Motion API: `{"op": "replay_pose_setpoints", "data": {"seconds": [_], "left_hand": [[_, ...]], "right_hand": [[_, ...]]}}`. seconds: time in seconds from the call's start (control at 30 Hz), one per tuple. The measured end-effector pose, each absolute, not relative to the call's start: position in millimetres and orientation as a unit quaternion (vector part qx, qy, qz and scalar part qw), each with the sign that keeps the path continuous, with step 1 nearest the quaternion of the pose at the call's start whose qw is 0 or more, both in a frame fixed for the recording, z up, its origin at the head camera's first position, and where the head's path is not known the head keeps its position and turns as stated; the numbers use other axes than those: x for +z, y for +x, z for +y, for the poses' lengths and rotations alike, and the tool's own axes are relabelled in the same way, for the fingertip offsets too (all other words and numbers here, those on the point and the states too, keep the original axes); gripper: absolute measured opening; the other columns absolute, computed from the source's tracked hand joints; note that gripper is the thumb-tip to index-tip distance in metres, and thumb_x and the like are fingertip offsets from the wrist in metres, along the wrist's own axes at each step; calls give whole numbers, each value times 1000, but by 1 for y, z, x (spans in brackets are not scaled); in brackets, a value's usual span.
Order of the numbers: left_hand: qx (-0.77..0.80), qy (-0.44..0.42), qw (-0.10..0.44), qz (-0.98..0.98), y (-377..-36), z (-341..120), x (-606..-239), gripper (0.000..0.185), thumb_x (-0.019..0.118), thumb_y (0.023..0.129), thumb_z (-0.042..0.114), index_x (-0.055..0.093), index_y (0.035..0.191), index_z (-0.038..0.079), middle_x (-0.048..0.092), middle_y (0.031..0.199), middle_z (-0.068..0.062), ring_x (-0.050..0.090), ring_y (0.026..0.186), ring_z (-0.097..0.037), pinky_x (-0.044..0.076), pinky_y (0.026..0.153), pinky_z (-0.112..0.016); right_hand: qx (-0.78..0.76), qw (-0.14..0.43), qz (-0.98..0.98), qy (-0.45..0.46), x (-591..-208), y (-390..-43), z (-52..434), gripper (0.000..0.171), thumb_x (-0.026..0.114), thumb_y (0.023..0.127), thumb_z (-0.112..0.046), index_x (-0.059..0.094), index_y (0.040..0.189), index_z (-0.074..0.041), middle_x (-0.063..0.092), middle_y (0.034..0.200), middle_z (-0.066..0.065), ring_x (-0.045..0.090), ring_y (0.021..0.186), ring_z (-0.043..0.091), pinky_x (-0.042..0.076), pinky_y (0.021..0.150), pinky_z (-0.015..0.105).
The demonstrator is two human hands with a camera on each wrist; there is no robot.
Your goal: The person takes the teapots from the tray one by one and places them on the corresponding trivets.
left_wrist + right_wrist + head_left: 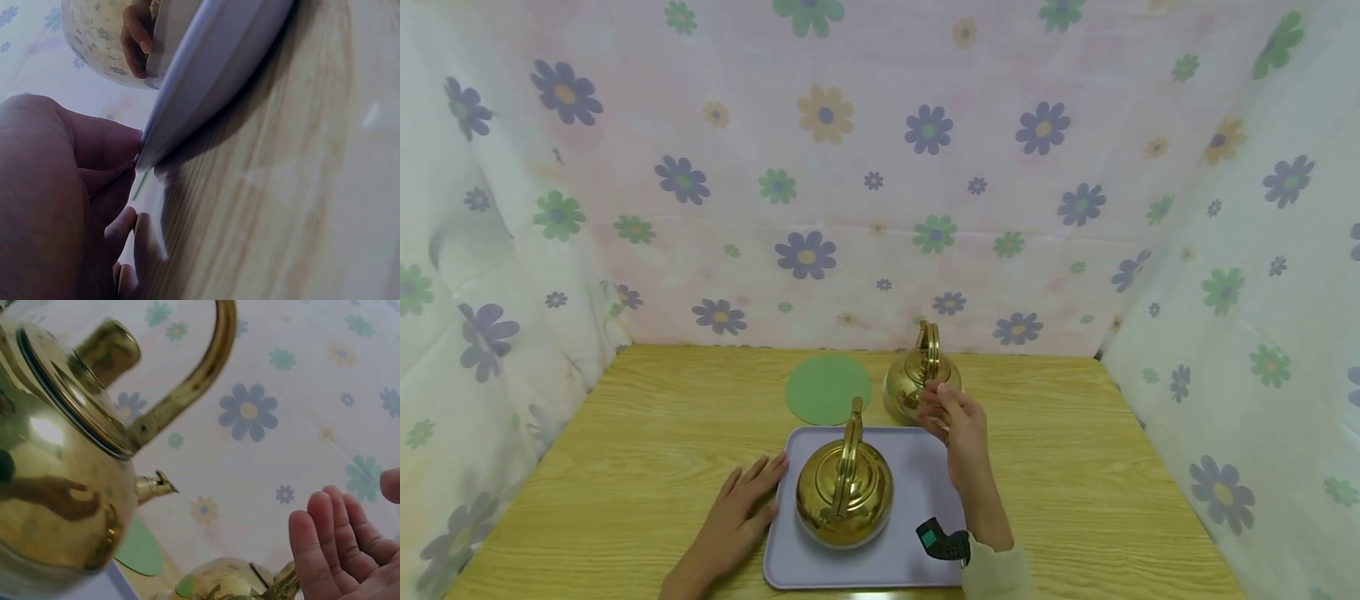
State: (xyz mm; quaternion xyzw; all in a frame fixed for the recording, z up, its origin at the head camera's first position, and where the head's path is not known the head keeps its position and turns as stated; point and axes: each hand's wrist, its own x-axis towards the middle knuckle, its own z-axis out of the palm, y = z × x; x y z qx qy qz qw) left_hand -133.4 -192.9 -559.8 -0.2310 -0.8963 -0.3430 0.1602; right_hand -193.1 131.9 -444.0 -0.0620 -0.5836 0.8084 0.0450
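Two hands (737, 512), one tray (925, 500), two kettles (844, 492).

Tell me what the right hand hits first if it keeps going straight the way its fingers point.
Most likely the far brass kettle behind the tray: the right hand points at its near side with relaxed fingers. Whether they touch already is unclear.
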Motion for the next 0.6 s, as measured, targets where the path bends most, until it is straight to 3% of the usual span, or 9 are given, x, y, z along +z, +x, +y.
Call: {"op": "replay_pose_setpoints", "data": {"seconds": [0.37, 0.6], "left_hand": [[-335, -233, 167, -898, -134, -192, -559, 54, 69, 90, 13, 60, 142, 8, 59, 146, -9, 50, 133, -42, -1, 120, -15], [-340, -230, 165, -897, -135, -192, -560, 55, 70, 89, 12, 60, 143, 9, 59, 147, -8, 50, 133, -41, 0, 120, -15]], "right_hand": [[766, -45, -641, 15, -436, -169, 109, 38, 50, 107, -23, 65, 116, 11, 73, 96, 11, 68, 83, 19, 61, 77, 34], [747, -91, -657, 45, -435, -159, 101, 49, 44, 109, -32, 64, 116, 12, 73, 96, 11, 67, 83, 18, 61, 78, 34]]}}
